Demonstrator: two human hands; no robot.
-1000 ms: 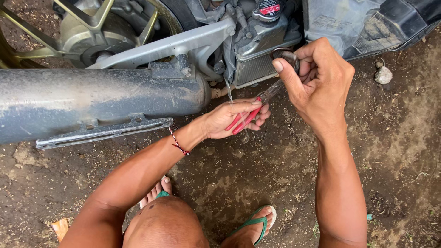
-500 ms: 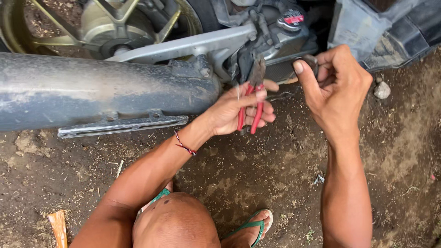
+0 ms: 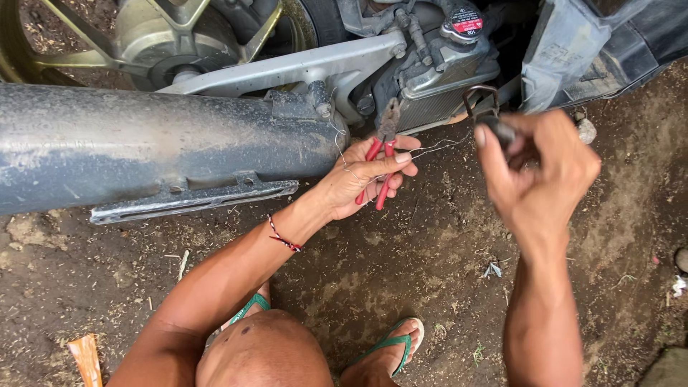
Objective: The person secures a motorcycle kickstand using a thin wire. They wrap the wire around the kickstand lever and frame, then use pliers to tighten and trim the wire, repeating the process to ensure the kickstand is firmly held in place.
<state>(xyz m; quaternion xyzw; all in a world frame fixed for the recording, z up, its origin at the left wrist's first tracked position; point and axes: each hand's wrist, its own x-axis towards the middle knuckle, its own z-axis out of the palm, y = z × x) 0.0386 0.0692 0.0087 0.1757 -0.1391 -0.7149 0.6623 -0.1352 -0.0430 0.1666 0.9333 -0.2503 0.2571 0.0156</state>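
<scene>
My left hand [image 3: 362, 179] grips red-handled pliers [image 3: 381, 154] with the jaws pointing up toward the motorcycle engine [image 3: 437, 79]. A thin wire [image 3: 430, 149] runs from that hand to the right. My right hand [image 3: 537, 175] is closed on a small dark part [image 3: 498, 129] with a metal loop on top, just below the engine. The grey exhaust pipe [image 3: 143, 147] lies to the left of my left hand. A red thread band sits on my left wrist.
The rear wheel [image 3: 158, 36] and swingarm [image 3: 287, 64] are at the top left. Dark plastic bodywork [image 3: 595, 43] is at the top right. Bare dirt ground [image 3: 401, 272] lies below, with my knee and green sandals [image 3: 390, 344] at the bottom.
My left hand turned the pliers upright and raised them toward the engine. My right hand shifted right and down, still closed on the dark part. The view moved a little.
</scene>
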